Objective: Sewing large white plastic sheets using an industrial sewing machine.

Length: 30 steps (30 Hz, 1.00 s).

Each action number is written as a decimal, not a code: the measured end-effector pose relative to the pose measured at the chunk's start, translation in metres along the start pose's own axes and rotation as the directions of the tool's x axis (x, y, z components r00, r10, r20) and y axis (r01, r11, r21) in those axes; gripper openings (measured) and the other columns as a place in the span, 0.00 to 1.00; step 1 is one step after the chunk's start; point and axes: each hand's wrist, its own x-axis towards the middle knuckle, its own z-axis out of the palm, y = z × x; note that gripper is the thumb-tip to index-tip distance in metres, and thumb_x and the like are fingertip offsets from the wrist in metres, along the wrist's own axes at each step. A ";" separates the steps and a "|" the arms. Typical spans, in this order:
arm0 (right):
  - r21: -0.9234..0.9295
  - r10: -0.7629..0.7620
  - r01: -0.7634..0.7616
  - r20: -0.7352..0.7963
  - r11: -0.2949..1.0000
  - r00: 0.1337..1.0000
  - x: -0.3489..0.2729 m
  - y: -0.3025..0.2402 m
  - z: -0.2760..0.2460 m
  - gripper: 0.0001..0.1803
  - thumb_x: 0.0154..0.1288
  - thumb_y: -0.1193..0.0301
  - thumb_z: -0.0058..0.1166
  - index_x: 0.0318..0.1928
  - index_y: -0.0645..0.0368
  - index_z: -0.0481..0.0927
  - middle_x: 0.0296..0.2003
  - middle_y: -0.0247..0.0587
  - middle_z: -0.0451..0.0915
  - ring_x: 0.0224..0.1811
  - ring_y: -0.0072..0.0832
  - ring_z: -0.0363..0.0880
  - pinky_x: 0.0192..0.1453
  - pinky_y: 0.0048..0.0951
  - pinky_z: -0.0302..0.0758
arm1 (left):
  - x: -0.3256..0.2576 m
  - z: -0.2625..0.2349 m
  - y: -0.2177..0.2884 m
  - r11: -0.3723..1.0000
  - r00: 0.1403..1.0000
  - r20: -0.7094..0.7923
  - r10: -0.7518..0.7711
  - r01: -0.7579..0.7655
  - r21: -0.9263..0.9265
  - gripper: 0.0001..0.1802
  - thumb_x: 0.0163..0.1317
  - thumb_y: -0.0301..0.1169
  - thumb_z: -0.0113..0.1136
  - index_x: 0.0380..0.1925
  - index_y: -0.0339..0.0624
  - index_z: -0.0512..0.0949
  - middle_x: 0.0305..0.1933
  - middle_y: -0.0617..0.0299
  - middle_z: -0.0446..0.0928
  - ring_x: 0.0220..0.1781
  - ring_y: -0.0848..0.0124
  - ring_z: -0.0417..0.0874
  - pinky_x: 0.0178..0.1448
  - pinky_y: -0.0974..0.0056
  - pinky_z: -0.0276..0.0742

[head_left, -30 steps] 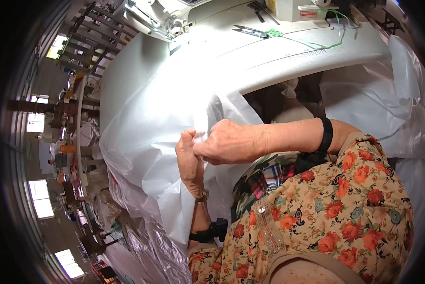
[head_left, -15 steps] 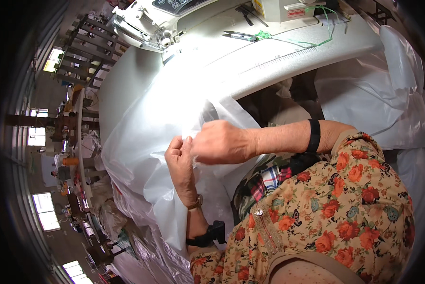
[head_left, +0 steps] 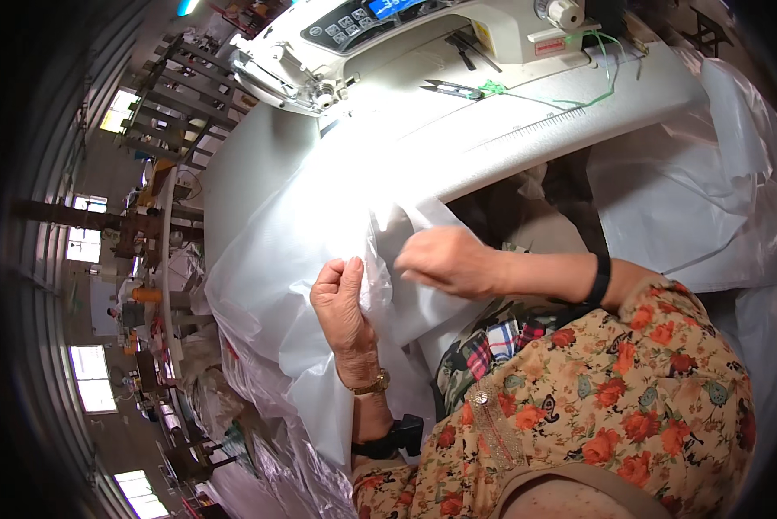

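A translucent white plastic sheet (head_left: 272, 290) is draped from the sewing table down its front edge towards my lap. My left hand (head_left: 341, 303) pinches a gathered edge of the sheet between thumb and fingers. To its right, my right hand (head_left: 447, 261) is closed, with the fingers curled in over the sheet. Whatever it may hold is hidden. A gap now separates the two hands. Beyond them stands a white sewing machine (head_left: 423, 30), its lamp glaring on the sheet and table.
Thread snips (head_left: 453, 89) lie on the white sewing table (head_left: 544, 138) with green thread (head_left: 609, 82). A small black tool (head_left: 462, 54) sits near the machine. More plastic sheeting (head_left: 665, 208) hangs at the right. Far left are a dark rack (head_left: 176, 99) and workshop windows.
My right hand has drawn away to the right from my left hand, where the two were together. My left hand still pinches the sheet. The view has shifted slightly.
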 end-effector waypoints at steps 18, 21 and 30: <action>0.474 0.487 -0.558 0.275 0.681 0.829 -0.017 -0.011 -0.037 0.16 0.72 0.65 0.50 0.30 0.65 0.74 0.18 0.37 0.73 0.22 0.20 0.70 0.29 0.29 0.70 | 0.000 0.028 0.007 0.997 0.990 0.142 0.005 0.006 -0.076 0.04 0.68 0.24 0.58 0.32 0.37 0.77 0.31 0.68 0.79 0.31 0.84 0.75 0.37 0.77 0.72; 0.480 0.382 -0.445 0.229 0.756 0.896 -0.005 -0.016 -0.031 0.16 0.72 0.65 0.50 0.28 0.63 0.72 0.17 0.40 0.73 0.19 0.29 0.72 0.28 0.32 0.70 | 0.003 0.026 0.002 0.998 0.985 0.167 -0.031 0.040 -0.047 0.04 0.68 0.24 0.58 0.33 0.37 0.77 0.31 0.69 0.78 0.31 0.84 0.74 0.38 0.77 0.71; 0.211 0.054 -0.096 0.200 0.973 0.978 0.011 -0.035 -0.020 0.17 0.69 0.63 0.52 0.26 0.59 0.69 0.17 0.48 0.70 0.21 0.47 0.73 0.28 0.42 0.70 | 0.002 0.012 -0.009 0.932 0.962 0.272 0.023 -0.119 0.344 0.04 0.66 0.21 0.52 0.31 0.35 0.75 0.29 0.71 0.73 0.31 0.86 0.69 0.34 0.76 0.66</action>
